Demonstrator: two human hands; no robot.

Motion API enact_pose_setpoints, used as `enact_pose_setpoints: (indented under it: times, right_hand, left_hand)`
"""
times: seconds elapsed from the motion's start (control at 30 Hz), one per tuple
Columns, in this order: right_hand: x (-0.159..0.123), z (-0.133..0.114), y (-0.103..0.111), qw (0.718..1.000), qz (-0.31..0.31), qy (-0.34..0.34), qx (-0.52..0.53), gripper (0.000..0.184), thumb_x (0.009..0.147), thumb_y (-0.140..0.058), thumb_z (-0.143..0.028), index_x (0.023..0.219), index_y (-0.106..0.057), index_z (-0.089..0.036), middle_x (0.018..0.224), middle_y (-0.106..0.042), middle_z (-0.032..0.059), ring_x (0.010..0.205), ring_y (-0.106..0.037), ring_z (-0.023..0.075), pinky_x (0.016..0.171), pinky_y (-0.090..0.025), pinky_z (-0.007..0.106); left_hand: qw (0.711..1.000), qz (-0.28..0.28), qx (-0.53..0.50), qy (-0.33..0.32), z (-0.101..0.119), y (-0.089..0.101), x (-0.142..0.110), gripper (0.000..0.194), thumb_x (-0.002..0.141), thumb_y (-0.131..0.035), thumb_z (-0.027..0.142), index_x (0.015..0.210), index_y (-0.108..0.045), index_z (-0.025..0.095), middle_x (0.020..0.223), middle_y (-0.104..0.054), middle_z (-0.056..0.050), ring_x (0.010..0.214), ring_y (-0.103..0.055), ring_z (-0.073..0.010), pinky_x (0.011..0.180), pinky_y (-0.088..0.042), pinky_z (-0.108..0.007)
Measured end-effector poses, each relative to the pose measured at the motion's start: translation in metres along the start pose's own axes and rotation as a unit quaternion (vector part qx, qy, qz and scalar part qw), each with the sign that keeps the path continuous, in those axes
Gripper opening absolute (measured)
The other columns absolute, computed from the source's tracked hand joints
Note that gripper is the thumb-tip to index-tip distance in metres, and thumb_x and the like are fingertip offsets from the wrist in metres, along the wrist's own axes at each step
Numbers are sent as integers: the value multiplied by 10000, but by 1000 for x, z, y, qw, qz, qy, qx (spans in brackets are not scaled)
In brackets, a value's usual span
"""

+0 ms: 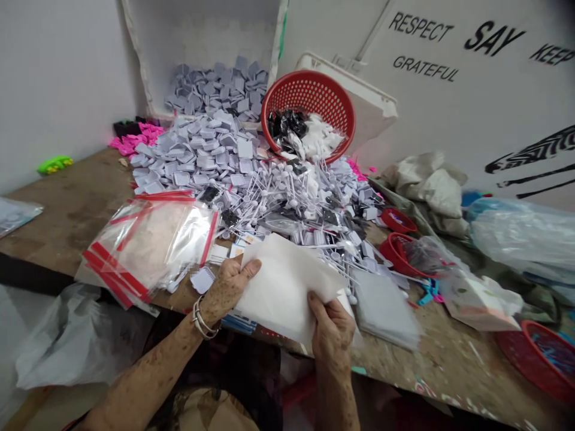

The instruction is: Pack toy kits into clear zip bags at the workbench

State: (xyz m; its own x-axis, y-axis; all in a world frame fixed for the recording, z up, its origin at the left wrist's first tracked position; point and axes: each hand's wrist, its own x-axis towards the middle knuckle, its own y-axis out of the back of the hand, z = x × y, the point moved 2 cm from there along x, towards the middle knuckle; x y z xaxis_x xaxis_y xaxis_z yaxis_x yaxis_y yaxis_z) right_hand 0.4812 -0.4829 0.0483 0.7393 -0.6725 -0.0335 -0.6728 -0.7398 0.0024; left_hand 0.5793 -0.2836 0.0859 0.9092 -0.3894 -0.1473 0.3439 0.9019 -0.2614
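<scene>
The left hand [227, 287] is pinching the near left side of a white sheet [283, 293], with its thumb lying on top and its fingers passing out of sight beneath. The right hand [331, 338] is gripping the sheet's near right side in the same partly closed way, its thumb pressing on the surface. The sheet appears light, thin and soft, and it is bowing between the hands, so it looks best held by its edges with both hands. It is hanging just above the near edge of the wooden tabletop [67, 221]. A metal bracelet [203, 319] is circling the left wrist. Zip bags [150, 245] are lying to the left, and a stack of grey sheets [384, 308] is lying to the right. Beyond them, a heap of white plastic sticks [287, 203] is spreading toward the far edge, where a red basket [309, 114] is leaning.
</scene>
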Motion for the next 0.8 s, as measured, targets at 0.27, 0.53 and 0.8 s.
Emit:
enact_pose_setpoints:
  times: [0.27,0.53,0.8]
  right_hand:
    - [2,0,12,1000,-13,-15,-4,402,665,-837,-411,995,-769,-193,965,-779,65,845,-692,218,755,-553,316]
    - [3,4,25,1000,23,1,5,412,671,-818,-425,981,-776,-157,906,-779,92,812,-688,229,708,-544,327]
    - [6,7,35,997,64,-19,42,356,606,-852,-414,855,-787,-167,925,-784,78,844,-690,218,786,-549,332]
  left_hand:
    - [999,-32,-22,8,2,-5,1,436,797,-700,484,1069,-709,143,833,-756,-45,738,-689,-185,650,-536,-255]
    - [991,-20,-126,30,12,-14,0,486,693,-787,506,976,-720,116,768,-741,-50,632,-661,-161,592,-519,-247]
    - [995,-12,-96,9,19,-17,0,472,686,-793,492,970,-725,122,747,-738,-41,619,-647,-154,580,-525,-249]
